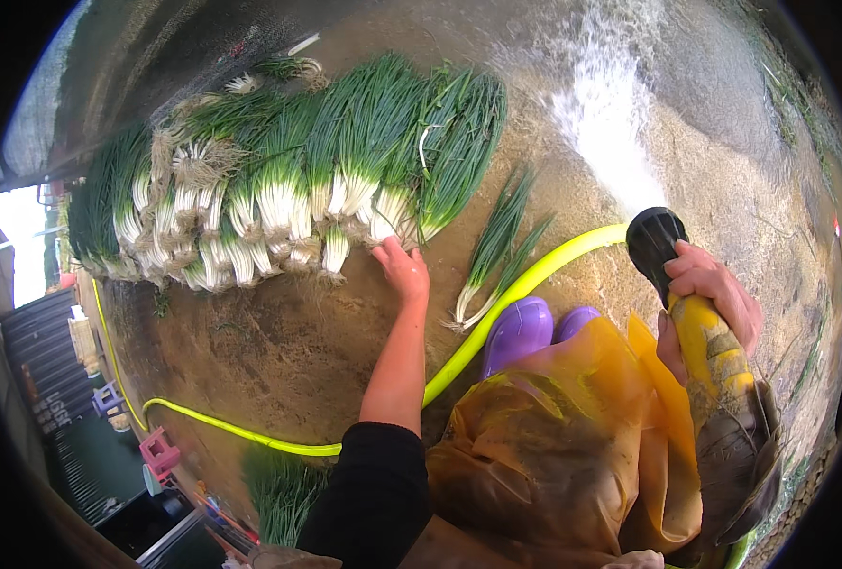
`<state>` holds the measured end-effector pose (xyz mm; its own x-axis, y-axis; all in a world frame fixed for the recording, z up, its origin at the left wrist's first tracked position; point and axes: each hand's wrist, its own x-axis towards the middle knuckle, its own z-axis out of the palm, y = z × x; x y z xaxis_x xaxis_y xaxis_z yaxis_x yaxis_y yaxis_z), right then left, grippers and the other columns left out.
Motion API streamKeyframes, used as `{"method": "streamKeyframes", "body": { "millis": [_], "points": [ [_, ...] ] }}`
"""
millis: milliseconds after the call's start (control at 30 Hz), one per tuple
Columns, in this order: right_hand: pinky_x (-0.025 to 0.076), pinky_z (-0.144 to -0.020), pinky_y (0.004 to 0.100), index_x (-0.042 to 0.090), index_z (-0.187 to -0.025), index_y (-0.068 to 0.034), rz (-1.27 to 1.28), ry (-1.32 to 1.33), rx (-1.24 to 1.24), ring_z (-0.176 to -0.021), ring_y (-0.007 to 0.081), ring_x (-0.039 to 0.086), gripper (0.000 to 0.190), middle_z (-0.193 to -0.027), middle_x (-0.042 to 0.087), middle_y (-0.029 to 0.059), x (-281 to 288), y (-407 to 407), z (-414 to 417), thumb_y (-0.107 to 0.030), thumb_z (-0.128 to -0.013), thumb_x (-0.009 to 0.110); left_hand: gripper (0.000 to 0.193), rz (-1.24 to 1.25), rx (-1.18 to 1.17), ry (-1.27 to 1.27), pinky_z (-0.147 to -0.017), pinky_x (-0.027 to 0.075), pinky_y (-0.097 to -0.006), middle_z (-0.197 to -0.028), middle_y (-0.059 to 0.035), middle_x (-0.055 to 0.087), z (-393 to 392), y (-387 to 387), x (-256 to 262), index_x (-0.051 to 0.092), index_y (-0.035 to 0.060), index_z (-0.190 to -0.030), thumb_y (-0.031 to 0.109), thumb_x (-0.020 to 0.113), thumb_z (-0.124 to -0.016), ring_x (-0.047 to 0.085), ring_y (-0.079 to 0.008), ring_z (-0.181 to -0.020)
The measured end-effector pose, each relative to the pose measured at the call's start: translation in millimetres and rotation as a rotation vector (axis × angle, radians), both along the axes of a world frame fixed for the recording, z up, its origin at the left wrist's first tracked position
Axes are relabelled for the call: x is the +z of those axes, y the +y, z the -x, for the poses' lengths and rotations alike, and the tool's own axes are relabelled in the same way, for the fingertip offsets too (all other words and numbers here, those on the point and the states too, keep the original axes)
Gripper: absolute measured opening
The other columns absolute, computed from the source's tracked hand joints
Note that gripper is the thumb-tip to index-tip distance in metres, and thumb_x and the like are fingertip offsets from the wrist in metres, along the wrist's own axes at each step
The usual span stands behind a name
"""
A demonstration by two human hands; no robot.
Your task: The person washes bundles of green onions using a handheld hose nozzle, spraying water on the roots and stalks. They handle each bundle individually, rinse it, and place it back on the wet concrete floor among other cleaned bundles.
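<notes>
A long pile of green onions [364, 128] in bunches lies on the wet ground, white stems and roots mostly towards me. My left hand [401, 267] reaches to the root end of a bunch near the pile's right side; its fingertips touch the roots, and whether they grip is unclear. My right hand [720, 291] is closed around a black spray nozzle [654, 245] with a yellow, worn grip section [709, 341]. White water [609, 114] sprays forward from the nozzle onto the ground. A few loose green onions [496, 245] lie between the pile and the hose.
A bright yellow-green hose [528, 281] curves over the ground beside my purple boots [520, 331]. My orange apron [542, 455] fills the lower middle. More green leaves [286, 491] lie at the bottom. Small pink [158, 451] and purple stools [107, 398] stand left, near dark water [94, 462].
</notes>
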<state>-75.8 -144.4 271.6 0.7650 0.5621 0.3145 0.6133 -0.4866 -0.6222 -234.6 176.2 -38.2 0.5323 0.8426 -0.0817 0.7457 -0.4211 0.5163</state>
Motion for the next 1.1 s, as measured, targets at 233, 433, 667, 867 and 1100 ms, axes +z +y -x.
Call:
{"method": "streamKeyframes", "body": {
  "millis": [233,433,667,867,1100],
  "points": [
    [0.054,-0.099,0.0412,0.062,-0.090,-0.005,-0.005,0.034,0.025,-0.105,0.0335,0.072,0.025,-0.093,0.070,0.0130,-4.6,-3.7,-2.9,-0.002,-0.066,0.066,0.045,-0.197,-0.237,0.326,-0.098,0.045,-0.0480,-0.127,-0.0189,0.051,-7.7,0.8,13.0,0.053,0.0055,-0.112,0.011,0.082,-0.077,0.053,-0.0394,-0.116],
    [0.053,-0.100,0.0412,0.061,-0.091,-0.005,-0.005,0.041,0.041,-0.107,0.0333,0.071,0.026,-0.096,0.070,0.0143,-0.4,-9.1,-4.2,-0.001,-0.067,0.066,0.062,-0.092,-0.369,0.205,-0.098,0.044,-0.0510,-0.123,-0.0187,0.054,-6.8,-9.8,-3.7,0.048,0.0037,-0.117,0.016,0.087,-0.071,0.056,-0.0374,-0.110],
    [0.055,-0.097,0.0413,0.064,-0.095,-0.005,-0.059,0.146,0.080,-0.106,0.0319,0.071,0.029,-0.099,0.071,0.0125,-22.1,-7.5,0.8,-0.002,-0.068,0.072,0.033,1.484,-0.026,-0.675,-0.079,0.057,-0.0327,-0.106,-0.0065,0.070,-109.6,-53.6,31.3,0.062,0.0015,-0.122,0.001,0.070,-0.090,0.069,-0.0193,-0.091],
    [0.057,-0.095,0.0404,0.066,-0.097,-0.008,-0.060,0.214,0.169,-0.103,0.0295,0.072,0.033,-0.098,0.071,0.0097,-19.3,-0.7,-5.9,-0.002,-0.066,0.078,0.035,2.028,0.179,-0.680,-0.086,0.054,-0.0367,-0.125,-0.0049,0.064,-156.0,-183.9,28.7,0.059,0.0076,-0.127,0.004,0.064,-0.093,0.064,-0.0169,-0.108],
    [0.055,-0.097,0.0419,0.067,-0.100,-0.006,-0.069,0.307,0.295,-0.108,0.0331,0.070,0.033,-0.103,0.071,0.0092,-37.0,-3.9,-15.1,-0.007,-0.070,0.080,0.032,2.203,0.093,-0.760,-0.091,0.053,-0.0383,-0.116,-0.0076,0.069,-140.9,-172.5,-47.3,0.063,0.0040,-0.125,0.014,0.057,-0.095,0.066,-0.0239,-0.107]
  ]
}}
